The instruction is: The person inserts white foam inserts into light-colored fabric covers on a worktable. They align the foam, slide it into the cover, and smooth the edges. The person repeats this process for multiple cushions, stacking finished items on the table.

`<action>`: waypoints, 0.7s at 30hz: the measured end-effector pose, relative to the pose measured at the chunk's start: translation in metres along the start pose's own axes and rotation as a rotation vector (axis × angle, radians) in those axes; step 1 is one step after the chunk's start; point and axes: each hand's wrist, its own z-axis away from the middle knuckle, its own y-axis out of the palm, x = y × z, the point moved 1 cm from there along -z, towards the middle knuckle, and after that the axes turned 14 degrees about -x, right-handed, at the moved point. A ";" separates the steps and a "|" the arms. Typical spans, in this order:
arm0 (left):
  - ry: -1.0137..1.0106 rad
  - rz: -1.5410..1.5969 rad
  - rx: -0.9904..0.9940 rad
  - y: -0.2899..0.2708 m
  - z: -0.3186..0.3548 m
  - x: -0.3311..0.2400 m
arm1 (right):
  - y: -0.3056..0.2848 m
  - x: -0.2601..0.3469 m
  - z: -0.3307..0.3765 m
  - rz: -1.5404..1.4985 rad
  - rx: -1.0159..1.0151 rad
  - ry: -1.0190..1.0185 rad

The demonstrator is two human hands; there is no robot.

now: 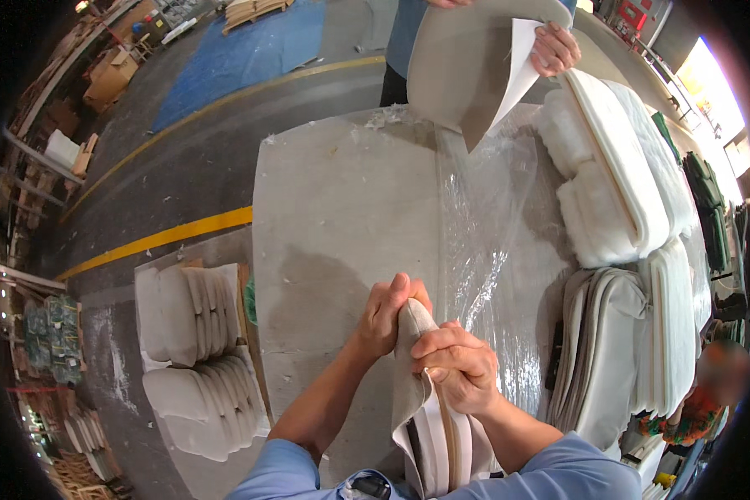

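A beige fabric cushion cover point(407, 371) stands on edge against my body, its white inner side and a tan strip showing along the open edge. My left hand point(383, 315) is closed round its far corner with the thumb raised. My right hand point(460, 365) grips the cover's open edge just to the right, fingers curled tight. Both hands are above the table point(342, 192). What fills the cover inside is mostly hidden.
Across the table a person's hand point(556, 50) holds a large beige cover point(458, 67). Clear plastic film point(483, 217) lies right of centre. White padded cushions point(617, 167) and folded grey covers point(596, 350) are stacked at the right. Filled cushions point(200, 400) stand at the left.
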 end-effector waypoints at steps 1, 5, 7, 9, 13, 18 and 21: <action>0.000 0.008 0.018 0.000 0.003 -0.001 | 0.001 -0.001 0.001 -0.014 -0.004 0.000; 0.103 -0.066 -0.007 0.009 0.007 -0.023 | -0.001 0.002 0.000 -0.031 -0.016 0.036; 0.112 -0.080 -0.028 0.016 0.012 -0.035 | 0.000 0.009 0.001 -0.046 -0.047 0.110; 0.226 -0.114 -0.069 0.022 0.017 -0.041 | -0.004 0.011 0.002 -0.012 -0.020 0.035; 0.263 -0.140 -0.127 0.035 0.031 -0.051 | -0.010 0.018 0.009 -0.010 -0.027 0.012; 0.266 -0.282 -0.160 0.035 0.030 -0.044 | -0.011 0.012 0.013 0.033 -0.058 0.079; 0.243 -0.213 -0.191 0.022 0.024 -0.030 | -0.010 0.021 0.004 0.202 0.009 0.007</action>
